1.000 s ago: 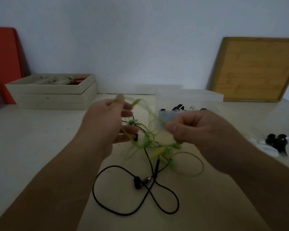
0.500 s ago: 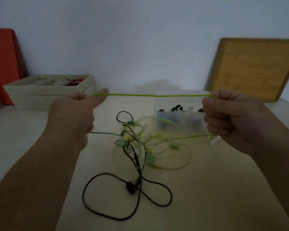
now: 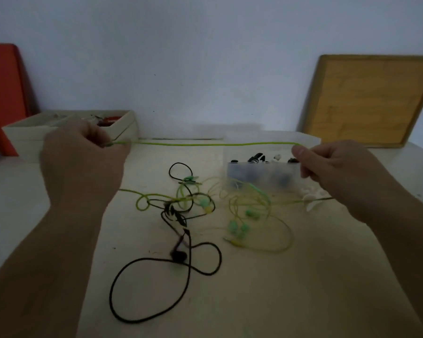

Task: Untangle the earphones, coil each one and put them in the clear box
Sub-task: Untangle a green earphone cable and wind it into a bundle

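A green earphone cable stretches taut and level between my two hands above the table. My left hand pinches its left end and my right hand pinches its right end. Both ends of the cable trail down into a tangle of green earphones on the table. A black earphone cable loops through that tangle and lies in front of it. The clear box stands behind the tangle with black and white earphones inside.
A white tray with small items stands at the back left, beside a red board. A wooden board leans on the wall at the back right. White earphones lie under my right hand.
My hands have drawn apart from the middle of the tangle, pulling the green cable straight between them. The tangle has spread out on the table.
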`<state>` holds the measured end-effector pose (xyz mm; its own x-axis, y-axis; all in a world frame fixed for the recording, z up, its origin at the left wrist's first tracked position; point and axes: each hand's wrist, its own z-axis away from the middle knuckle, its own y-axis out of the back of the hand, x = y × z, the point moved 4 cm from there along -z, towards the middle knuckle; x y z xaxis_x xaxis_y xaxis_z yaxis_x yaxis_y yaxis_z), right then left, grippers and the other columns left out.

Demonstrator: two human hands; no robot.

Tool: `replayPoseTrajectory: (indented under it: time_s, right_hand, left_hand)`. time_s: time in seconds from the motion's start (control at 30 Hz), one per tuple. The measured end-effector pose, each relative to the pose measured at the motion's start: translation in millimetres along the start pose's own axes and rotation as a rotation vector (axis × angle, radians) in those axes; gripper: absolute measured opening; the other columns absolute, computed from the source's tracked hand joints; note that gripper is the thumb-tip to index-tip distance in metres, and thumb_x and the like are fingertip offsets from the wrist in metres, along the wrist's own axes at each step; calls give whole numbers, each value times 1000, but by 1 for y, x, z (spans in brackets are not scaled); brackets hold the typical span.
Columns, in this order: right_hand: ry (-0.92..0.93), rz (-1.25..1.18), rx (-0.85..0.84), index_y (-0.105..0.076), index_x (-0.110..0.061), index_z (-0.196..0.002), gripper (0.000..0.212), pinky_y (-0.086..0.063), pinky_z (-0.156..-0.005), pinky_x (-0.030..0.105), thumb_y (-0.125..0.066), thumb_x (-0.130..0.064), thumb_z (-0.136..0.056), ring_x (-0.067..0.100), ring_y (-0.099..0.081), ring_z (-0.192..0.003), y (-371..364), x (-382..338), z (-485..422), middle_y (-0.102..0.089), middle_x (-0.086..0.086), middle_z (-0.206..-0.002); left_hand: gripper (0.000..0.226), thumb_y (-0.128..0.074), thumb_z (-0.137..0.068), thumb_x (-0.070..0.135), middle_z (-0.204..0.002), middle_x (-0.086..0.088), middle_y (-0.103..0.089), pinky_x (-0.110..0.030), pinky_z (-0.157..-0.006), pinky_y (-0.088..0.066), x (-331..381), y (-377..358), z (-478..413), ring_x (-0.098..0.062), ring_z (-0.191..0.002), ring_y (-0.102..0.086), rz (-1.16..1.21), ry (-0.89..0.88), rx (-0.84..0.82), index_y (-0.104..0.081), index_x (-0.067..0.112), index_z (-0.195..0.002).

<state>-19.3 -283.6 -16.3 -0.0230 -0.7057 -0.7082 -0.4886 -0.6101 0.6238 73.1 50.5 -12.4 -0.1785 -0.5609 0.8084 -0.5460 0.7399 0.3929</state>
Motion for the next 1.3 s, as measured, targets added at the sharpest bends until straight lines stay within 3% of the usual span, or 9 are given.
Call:
replayPoseTrajectory:
  time_s: [0.1, 0.2, 0.23, 0.33, 0.47, 0.6, 0.7, 0.97, 1.3]
  right_hand:
    - [4, 80, -73, -68, -12, -59, 51, -29, -42, 22, -57, -50, -92, 8, -38, -37, -7, -2, 3, -55, 18, -56]
    - [36, 158, -286, -75, -22, -70, 26, -42, -50, 27, -68, -38, -88, 15, -53, -49, -23, -3, 9, -64, 1, -59]
    - [63, 159, -341, -77, -26, -84, 5, -47, -57, 22, -73, -28, -85, 13, -61, -60, -29, -6, 12, -69, -6, -69]
    - [249, 190, -416, -50, -34, -140, 74, -38, -81, -1, -74, -13, -73, -9, -55, -108, -40, -18, 21, -62, -23, -120]
    - [358, -194, -539, -30, -37, -151, 97, -34, -107, 16, -60, -13, -62, -9, -39, -133, -44, -47, 41, -49, -23, -142]
    - [130, -355, -362, -52, -33, -137, 68, -51, -91, 20, -76, -41, -75, -4, -64, -104, -48, -48, 42, -69, -15, -114]
    - [212, -164, -239, -73, -26, -82, 18, -46, -54, 10, -66, -42, -86, -3, -59, -56, -50, -53, 42, -69, -10, -66]
    - [28, -1009, -32, -60, -18, -59, 40, -54, -74, 31, -49, -9, -97, 16, -61, -69, -8, -29, 4, -63, -1, -68]
    - [-81, -1828, -167, -41, -20, -51, 24, -48, -58, 21, -55, -17, -70, 10, -38, -41, 36, 4, -13, -38, -6, -47]
  left_hand:
    - [59, -57, -80, 73, -43, 4, -36, -25, -42, -31, 6, -10, 10, -14, -37, -32, 489, 289, -193, -48, 18, -60]
    - [73, -46, -77, 83, -42, 2, -22, -20, -47, -16, 26, -28, 32, -14, -36, -19, 684, 519, -602, -44, 13, -55]
    - [68, -54, -78, 77, -42, 3, -25, -21, -48, -16, 30, -29, 36, -14, -37, -20, 544, 385, -613, -45, 14, -54]
    - [21, -71, -84, 25, -53, 8, -44, -24, -48, -30, 50, -29, 50, -7, -43, -35, 131, -192, -489, -56, 18, -72]
    - [39, -59, -80, -1, -70, 11, -37, -14, -52, -33, 64, -43, 75, -4, -59, -40, -58, -513, -629, -53, 29, -105]
    - [65, -57, -88, -1, -75, 15, -36, -2, -63, -37, 68, -50, 88, 5, -69, -44, -88, -573, -717, -39, 35, -139]
    - [75, -59, -90, 4, -76, 14, -41, -5, -61, -38, 67, -56, 96, 3, -71, -50, -67, -600, -792, -23, 35, -148]
    - [30, -68, -73, 58, -49, 14, -50, -18, -50, -34, 47, -55, 72, -1, -45, -44, -125, -519, -822, -65, 34, -89]
    - [26, -58, -94, 35, -65, 1, -67, -30, -60, -47, 29, -37, 34, -15, -59, -61, -141, -397, -508, -68, 24, -73]
